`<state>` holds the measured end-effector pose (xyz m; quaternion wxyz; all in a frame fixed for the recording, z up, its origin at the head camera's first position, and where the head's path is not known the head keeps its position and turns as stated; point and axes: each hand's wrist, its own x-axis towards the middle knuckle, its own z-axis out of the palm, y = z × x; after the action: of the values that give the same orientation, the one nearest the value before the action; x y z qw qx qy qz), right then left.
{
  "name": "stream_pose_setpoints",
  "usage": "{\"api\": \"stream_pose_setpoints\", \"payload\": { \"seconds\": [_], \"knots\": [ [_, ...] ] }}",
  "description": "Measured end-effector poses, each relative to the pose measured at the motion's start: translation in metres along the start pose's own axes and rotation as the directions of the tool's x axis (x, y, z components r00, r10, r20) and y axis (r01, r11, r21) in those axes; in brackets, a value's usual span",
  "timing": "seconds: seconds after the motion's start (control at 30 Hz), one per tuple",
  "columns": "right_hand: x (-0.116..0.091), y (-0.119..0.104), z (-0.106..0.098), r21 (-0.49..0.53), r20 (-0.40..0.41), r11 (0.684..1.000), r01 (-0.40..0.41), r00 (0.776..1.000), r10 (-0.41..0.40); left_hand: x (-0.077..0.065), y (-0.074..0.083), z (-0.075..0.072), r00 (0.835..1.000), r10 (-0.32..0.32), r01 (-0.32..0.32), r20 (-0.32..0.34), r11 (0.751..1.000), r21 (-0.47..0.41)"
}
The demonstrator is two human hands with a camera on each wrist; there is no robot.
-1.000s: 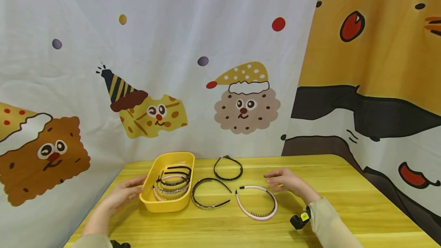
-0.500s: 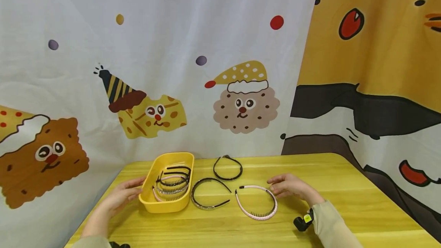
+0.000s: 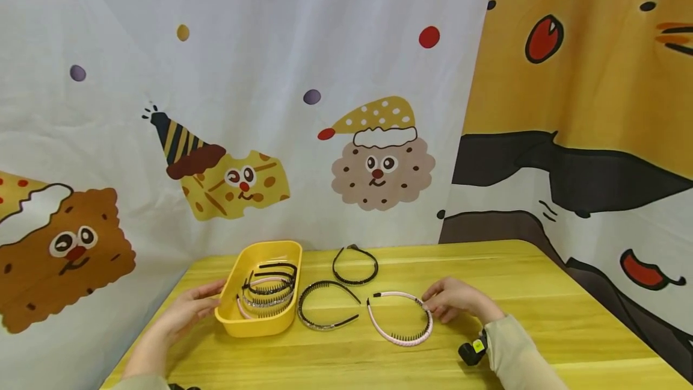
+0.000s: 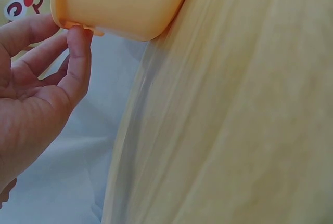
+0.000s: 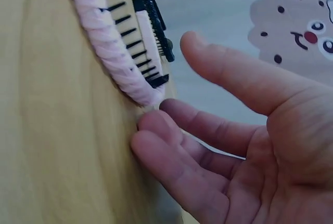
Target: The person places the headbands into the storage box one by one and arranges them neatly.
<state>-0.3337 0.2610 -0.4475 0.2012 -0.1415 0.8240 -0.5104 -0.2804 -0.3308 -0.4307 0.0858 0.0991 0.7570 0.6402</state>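
Behind the far edge of the yellow wood-grain desk [image 3: 325, 369] hangs a white cloth [image 3: 303, 35] printed with a hatted cheese [image 3: 235, 188] and round biscuit [image 3: 383, 173]; above the far right corner, a large orange figure [image 3: 587, 89].

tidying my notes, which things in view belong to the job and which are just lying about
Likely part of the job:
yellow tray, left hand at its side
headbands inside it
pink headband, right hand at it
glittery headband beside the tray
black headband at the back

Just background:
patterned curtain
wooden table
black wrist camera
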Motion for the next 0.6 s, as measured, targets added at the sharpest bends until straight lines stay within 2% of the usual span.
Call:
{"api": "stream_pose_setpoints", "payload": {
  "seconds": [0.17, 0.37, 0.6],
  "knots": [
    [-0.003, -0.007, 0.010, -0.103, -0.086, 0.995, -0.019, 0.996, 0.010, -0.001, 0.000, 0.001, 1.000, -0.016, 0.016, -0.012, 1.000, -0.003],
    [-0.005, -0.013, 0.018, -0.274, -0.208, 0.957, -0.089, 0.978, 0.031, 0.000, -0.003, -0.001, 1.000, -0.015, 0.015, -0.011, 1.000, -0.016],
    [-0.001, -0.011, 0.021, -0.298, -0.216, 0.952, -0.068, 0.976, 0.002, 0.001, -0.005, -0.002, 1.000, -0.014, 0.013, -0.012, 1.000, -0.014]
  ]
}}
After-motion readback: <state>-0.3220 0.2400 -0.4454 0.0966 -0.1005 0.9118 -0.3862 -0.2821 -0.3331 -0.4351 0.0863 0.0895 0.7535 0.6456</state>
